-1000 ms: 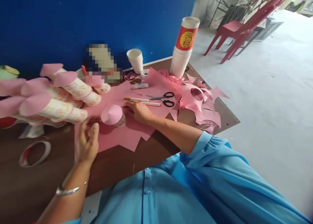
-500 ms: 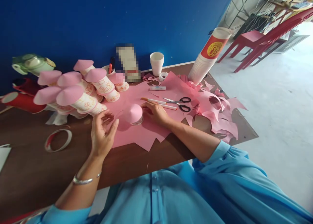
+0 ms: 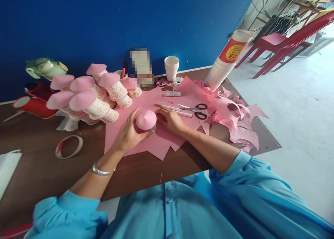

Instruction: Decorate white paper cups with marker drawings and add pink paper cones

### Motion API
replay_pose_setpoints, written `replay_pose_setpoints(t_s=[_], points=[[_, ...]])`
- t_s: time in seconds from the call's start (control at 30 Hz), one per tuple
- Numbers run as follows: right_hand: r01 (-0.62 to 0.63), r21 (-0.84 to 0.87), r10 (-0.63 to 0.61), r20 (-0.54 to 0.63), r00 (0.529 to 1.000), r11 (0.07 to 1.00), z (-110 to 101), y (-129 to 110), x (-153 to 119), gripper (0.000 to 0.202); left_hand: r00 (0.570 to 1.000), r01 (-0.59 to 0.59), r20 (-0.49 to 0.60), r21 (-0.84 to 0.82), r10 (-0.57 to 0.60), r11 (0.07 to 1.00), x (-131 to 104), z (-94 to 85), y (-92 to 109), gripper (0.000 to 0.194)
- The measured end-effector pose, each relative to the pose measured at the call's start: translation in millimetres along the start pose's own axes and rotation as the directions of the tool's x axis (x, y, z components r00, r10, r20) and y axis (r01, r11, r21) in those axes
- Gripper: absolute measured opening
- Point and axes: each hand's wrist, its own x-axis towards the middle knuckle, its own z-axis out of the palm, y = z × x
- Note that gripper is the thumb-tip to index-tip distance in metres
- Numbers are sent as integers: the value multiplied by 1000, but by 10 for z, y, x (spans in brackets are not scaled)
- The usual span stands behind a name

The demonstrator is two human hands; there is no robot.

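A paper cup topped with a pink paper cone (image 3: 146, 120) stands on a large sheet of pink paper (image 3: 159, 148). My left hand (image 3: 132, 134) wraps its left side, thumb along the front and fingers behind. On the other side, my right hand (image 3: 172, 122) has its curled fingers against the cup, their tips partly hidden. Just beyond the right hand lie two orange-and-white pens and black-handled scissors (image 3: 199, 112). A glue stick (image 3: 171, 94) rests farther back. To the left, several decorated cups with pink cone tops (image 3: 83, 100) stand grouped together, stacked in pairs.
Pink paper scraps (image 3: 235, 120) spread over the right end, beside a tall leaning stack of white cups (image 3: 219, 71). A white cup (image 3: 171, 69) and a small tape roll (image 3: 178, 81) stand near the blue wall. A larger tape roll (image 3: 69, 147) lies at left. A red chair (image 3: 271, 42) stands beyond.
My left hand has moved right and closed around the coned cup, where before it was open and apart from it. My right hand stays at the cup's right side. The view has shifted slightly.
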Motion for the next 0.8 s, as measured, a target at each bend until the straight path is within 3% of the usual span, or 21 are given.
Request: replay_pose_setpoints(t_s=[0.17, 0.4, 0.6, 0.8], points=[[43, 4, -43, -17, 999, 999, -6, -29, -28, 24, 998, -42, -34, 54, 44, 998, 9, 41, 8, 94], [125, 3, -121, -203, 972, 992, -68, -197, -54, 32, 1000, -19, -5, 56, 20, 998, 12, 107, -105, 93], [264, -68, -270, -105, 957, 962, -71, -329, -36, 61, 1000, -6, -15, 88, 8, 996, -13, 180, -104, 97], [295, -100, -301, -44, 953, 950, 10, -448, 31, 59, 997, -65, 35, 43, 64, 997, -5, 130, -91, 89]])
